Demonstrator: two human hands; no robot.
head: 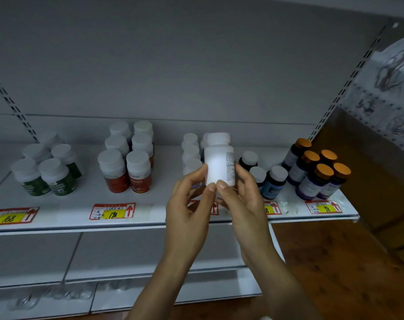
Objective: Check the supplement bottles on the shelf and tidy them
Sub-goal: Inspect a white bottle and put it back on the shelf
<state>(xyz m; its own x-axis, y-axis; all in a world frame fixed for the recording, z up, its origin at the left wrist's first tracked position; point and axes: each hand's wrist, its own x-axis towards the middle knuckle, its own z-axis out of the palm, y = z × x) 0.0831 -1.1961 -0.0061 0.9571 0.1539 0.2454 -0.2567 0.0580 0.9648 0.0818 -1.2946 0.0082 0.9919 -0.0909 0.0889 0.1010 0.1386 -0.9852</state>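
white bottle (219,158): base covered by the thumbs of the left hand (187,210) and right hand (242,203); side print too small to read
row of white-capped bottles (190,150): labels hidden behind the white bottle and left hand
middle price tag (214,208): mostly behind both hands, only a red arrow shows
price tag by the right wrist (272,207): left part covered, one 8 readable
leftmost price tag (11,216): clipped by the left edge
clear shapes at lower left (51,296): blurred, cannot tell what

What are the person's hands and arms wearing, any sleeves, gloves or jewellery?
Nothing visible. The left hand and right hand are ungloved, with no rings, watch or sleeves in view. The nails look short and unpainted.
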